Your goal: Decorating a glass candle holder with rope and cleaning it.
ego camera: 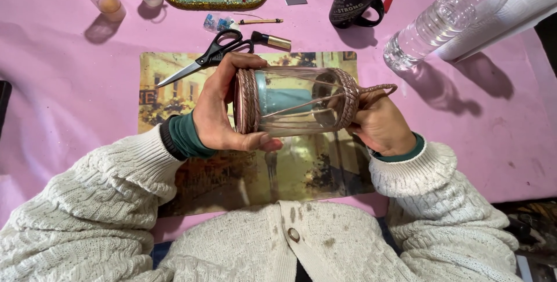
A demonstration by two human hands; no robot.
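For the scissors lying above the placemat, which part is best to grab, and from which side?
Grip the scissors by the black handle loops, coming from above and slightly right. The loops lie flat near the left hand with open cloth around them, while the blades point down-left across the placemat corner. Both hands now hold the jar, so one would probably need freeing first.

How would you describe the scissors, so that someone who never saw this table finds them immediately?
On the pink tablecloth lies a picture placemat. At its upper left corner, just above the left hand, rest the scissors. They alone have black loop handles and long silver blades, unlike the small gold-capped tube beside them.
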